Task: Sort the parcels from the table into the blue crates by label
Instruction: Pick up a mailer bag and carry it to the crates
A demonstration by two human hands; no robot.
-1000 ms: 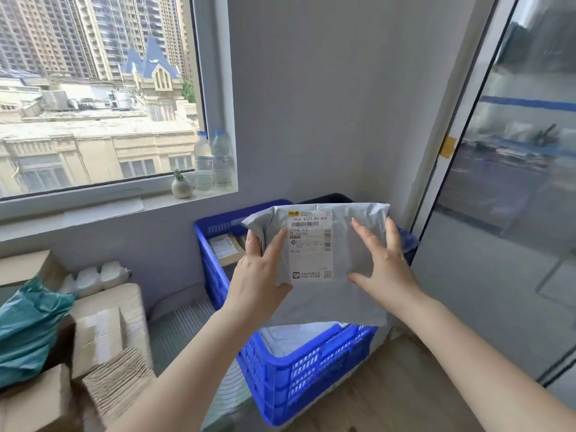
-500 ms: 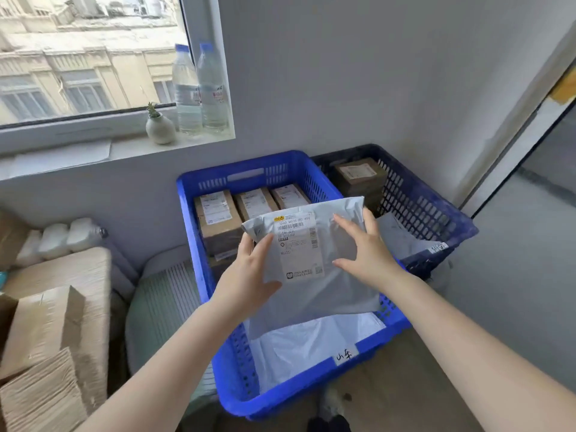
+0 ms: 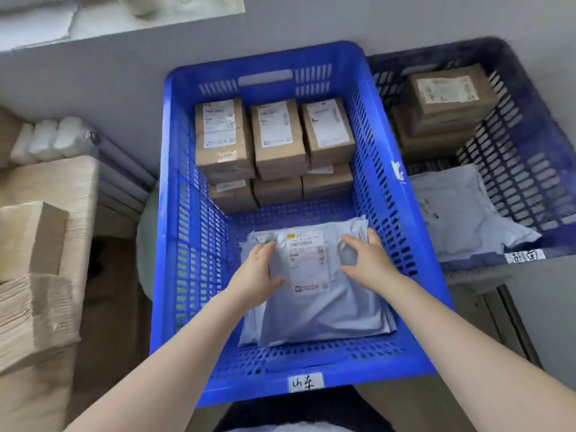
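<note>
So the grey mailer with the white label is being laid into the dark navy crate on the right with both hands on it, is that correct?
Not quite: the head view shows the grey mailer being laid into the bright blue crate in the middle, not the dark navy crate on the right. The rest holds: it bears a white label, and both the left hand and the right hand are on it.
</note>
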